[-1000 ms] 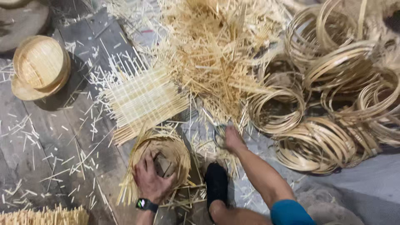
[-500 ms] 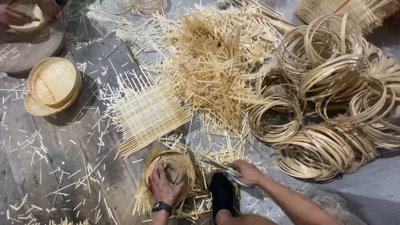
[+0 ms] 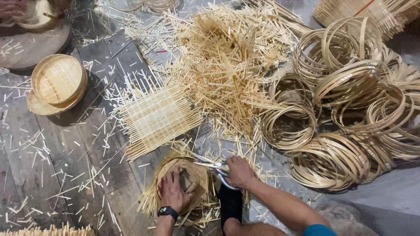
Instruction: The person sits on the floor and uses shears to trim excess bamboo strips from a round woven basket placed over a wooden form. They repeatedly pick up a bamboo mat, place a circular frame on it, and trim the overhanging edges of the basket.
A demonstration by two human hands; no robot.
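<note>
My left hand (image 3: 173, 191), with a black watch on the wrist, presses down inside a round woven bamboo basket piece (image 3: 175, 185) on the floor. Loose strip ends stick out around its rim. My right hand (image 3: 238, 171) grips a pair of scissors (image 3: 214, 166), whose blades point left at the basket's upper edge. My foot in a black sock (image 3: 230, 206) rests just right of the basket.
A flat woven bamboo mat (image 3: 155, 118) lies above the basket. A heap of cut bamboo strips (image 3: 227, 61) sits at top centre, many bamboo hoops (image 3: 350, 109) at right. Stacked finished round baskets (image 3: 57, 83) are at left. Another person's hands (image 3: 17, 11) work at the top left corner.
My right hand has picked up the scissors from the floor and brought them left to the basket's rim. The view has shifted down a little; my left hand stays in the basket.
</note>
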